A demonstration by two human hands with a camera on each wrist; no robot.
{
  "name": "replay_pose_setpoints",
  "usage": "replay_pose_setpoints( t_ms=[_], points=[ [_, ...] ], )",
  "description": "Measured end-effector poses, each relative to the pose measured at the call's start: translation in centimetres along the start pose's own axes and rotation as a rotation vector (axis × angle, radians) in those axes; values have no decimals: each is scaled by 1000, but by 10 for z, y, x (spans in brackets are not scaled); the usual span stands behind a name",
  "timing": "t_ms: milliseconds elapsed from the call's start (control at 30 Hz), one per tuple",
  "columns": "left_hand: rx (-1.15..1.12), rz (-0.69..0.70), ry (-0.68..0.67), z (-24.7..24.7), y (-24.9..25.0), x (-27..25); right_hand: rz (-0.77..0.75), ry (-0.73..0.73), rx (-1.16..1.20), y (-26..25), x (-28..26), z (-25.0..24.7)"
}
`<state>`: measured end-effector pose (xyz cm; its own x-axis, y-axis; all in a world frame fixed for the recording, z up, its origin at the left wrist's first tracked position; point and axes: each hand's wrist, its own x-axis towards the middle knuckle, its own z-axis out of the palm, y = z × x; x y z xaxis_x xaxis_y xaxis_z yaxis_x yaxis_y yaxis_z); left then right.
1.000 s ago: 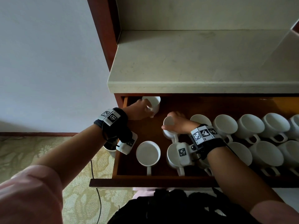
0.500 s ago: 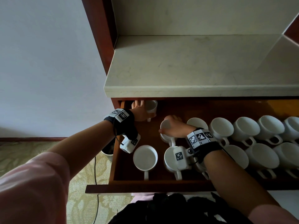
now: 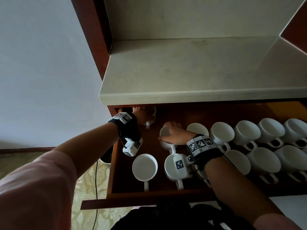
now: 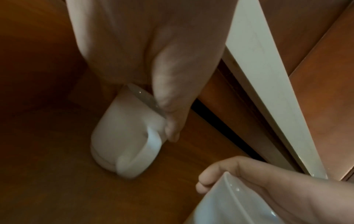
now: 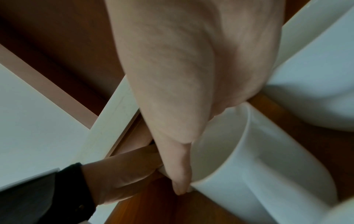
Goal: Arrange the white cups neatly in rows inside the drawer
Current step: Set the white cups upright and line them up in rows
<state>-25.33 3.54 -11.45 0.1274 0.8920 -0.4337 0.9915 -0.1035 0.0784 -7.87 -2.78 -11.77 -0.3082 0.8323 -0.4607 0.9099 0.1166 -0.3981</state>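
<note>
The wooden drawer (image 3: 114, 165) stands pulled out under a pale counter. My left hand (image 3: 140, 113) grips a white cup (image 3: 150, 119) by its rim at the drawer's back left corner; the left wrist view shows that cup (image 4: 126, 136) resting on the drawer floor, handle toward the camera. My right hand (image 3: 172, 133) grips the rim of a second white cup (image 3: 164, 136) just right of it, seen close in the right wrist view (image 5: 249, 159). Several more white cups (image 3: 222, 135) stand in two rows to the right, handles toward me.
The counter edge (image 3: 182, 95) overhangs the drawer's back and hides part of the left cup. Two cups (image 3: 144, 166) stand in the front row left of my right forearm. A dark cable (image 3: 96, 176) hangs beside the drawer over patterned carpet.
My left hand has pushed its cup further back, partly under the counter edge. My right hand stays on its cup, which holds about the same spot. The head camera has tilted upward.
</note>
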Motion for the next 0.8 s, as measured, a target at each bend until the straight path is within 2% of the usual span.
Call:
replay_pose_setpoints(
  t_ms=[100,300,500,800],
  points=[
    [19,24,-14,0,-1,-2,-1,-4,-2,0,1,0],
    [-19,-34,-3,6,-2,-10,-1,5,-19,0,0,0],
    [-101,34,-15,9,-5,-21,1,4,-28,1,0,0],
    [66,26,-113,1,-1,-29,2,3,-25,1,1,1]
  ],
)
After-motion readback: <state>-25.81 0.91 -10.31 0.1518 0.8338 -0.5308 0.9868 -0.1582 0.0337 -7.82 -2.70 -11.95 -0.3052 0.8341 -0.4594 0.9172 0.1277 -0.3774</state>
